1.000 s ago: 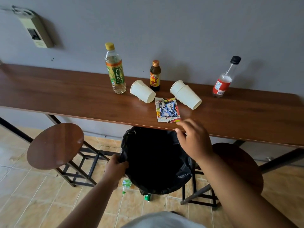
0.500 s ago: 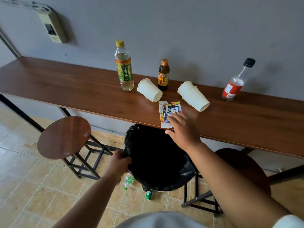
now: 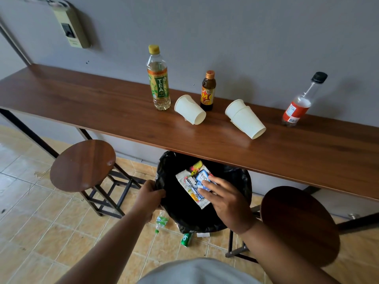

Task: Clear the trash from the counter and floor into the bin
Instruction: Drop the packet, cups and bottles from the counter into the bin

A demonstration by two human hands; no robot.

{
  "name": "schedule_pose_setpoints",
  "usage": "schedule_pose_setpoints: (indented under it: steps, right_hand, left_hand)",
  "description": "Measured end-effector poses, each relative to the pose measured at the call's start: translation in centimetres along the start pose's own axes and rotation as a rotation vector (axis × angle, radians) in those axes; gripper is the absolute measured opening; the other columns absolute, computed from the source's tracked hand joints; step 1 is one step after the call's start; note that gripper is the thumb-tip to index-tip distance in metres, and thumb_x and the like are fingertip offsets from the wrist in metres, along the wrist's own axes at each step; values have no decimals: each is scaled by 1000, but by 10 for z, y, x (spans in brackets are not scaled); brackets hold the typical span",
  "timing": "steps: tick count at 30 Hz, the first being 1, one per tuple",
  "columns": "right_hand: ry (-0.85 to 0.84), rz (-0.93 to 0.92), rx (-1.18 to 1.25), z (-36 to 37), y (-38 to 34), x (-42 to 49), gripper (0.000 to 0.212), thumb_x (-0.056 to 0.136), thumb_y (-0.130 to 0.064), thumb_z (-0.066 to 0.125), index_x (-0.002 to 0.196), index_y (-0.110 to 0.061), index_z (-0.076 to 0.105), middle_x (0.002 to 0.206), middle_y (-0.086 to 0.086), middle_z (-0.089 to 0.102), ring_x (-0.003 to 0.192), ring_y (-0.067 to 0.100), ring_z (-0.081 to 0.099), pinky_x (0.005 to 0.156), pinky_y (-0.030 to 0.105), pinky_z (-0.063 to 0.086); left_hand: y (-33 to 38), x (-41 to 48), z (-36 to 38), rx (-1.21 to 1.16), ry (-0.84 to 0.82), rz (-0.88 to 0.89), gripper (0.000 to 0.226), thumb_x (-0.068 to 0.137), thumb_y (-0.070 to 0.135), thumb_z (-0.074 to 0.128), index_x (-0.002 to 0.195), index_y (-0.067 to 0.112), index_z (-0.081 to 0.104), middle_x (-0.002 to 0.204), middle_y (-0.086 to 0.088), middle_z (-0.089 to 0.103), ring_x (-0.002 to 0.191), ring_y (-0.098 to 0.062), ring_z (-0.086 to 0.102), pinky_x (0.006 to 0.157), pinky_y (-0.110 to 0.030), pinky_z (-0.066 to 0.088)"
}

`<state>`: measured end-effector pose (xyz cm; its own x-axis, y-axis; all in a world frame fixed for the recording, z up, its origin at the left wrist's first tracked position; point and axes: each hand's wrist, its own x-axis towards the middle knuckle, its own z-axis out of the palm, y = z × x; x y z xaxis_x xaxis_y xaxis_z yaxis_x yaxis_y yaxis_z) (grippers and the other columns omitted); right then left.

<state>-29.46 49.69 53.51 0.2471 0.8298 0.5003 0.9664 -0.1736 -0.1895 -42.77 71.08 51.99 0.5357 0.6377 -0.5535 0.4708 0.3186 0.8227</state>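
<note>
While the counter at the far side bears bottles and cups, the bin sits below its near edge; left hand grips the bin's left rim, right hand, fingers spread, holds the wrapper over its mouth.

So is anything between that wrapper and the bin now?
Nothing visible. The right hand holds the wrapper right over the bin's open mouth, and the left hand grips the bag's rim at the side, clear of the opening.
</note>
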Motion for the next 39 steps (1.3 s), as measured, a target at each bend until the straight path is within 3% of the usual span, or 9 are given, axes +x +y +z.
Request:
schedule_pose_setpoints:
  steps: [8,14,16,20,22,26,29,33,39]
  right_hand:
    - [-118,107,97,10,9,1,44,78,8,59,113,-15,71,111,8,70,111,29,62,91,38,54]
    - [-294,184,119,3,13,3,47,82,-14,56,128,-19,60,131,2,61,132,24,45,107,39,41]
    - [-229,174,128,-7,16,11,42,81,-21,59,122,-19,65,124,1,65,124,21,51,102,37,45]
    - [214,206,31,-40,36,51,23,84,-14,62,103,-9,73,96,7,71,92,24,62,81,38,52]
    - [372,328,-120,-58,60,73,24,83,-17,63,104,-10,70,99,9,69,94,29,59,81,41,50]
    - [132,750,-265,-74,113,108,71,76,-40,69,136,-12,43,134,20,48,120,40,44,97,48,41]
    - [-44,916,-206,-74,131,118,70,77,-39,72,135,-13,42,131,19,50,119,39,49,92,46,46]
    - [74,908,-77,-75,127,110,51,80,-28,70,125,-12,52,122,16,58,108,36,58,80,39,50]
    - [207,722,312,-79,49,63,60,79,-36,71,132,-16,50,107,-7,58,92,13,60,72,25,47]
  left_hand:
    - [0,-1,3,-5,-33,-8,31,85,-8,60,114,0,53,98,-23,68,75,-30,72,53,-33,59]
    - [3,-3,3,-28,-31,-5,31,85,-8,60,114,1,52,105,-25,66,83,-35,72,58,-38,61]
    - [4,-3,3,-39,-41,-5,31,86,-8,60,115,2,52,105,-26,67,82,-35,73,59,-38,61]
    - [3,-4,3,-57,-42,-2,31,86,-8,59,115,2,52,107,-27,66,84,-36,72,59,-38,61]
    - [3,-5,5,-59,-35,5,31,86,-8,59,114,1,53,107,-27,66,83,-35,72,58,-38,61]
    - [4,-8,7,-63,-29,5,31,85,-8,60,113,2,53,105,-25,67,83,-35,73,58,-37,61]
    - [3,-11,9,-67,-36,9,31,85,-8,61,113,2,53,106,-26,67,84,-36,73,59,-37,61]
    - [2,-12,10,-65,-34,13,31,85,-7,61,114,1,53,105,-26,67,83,-36,73,59,-38,61]
    - [4,-14,12,-67,-31,12,29,84,-9,60,111,1,54,102,-23,67,79,-30,72,55,-33,60]
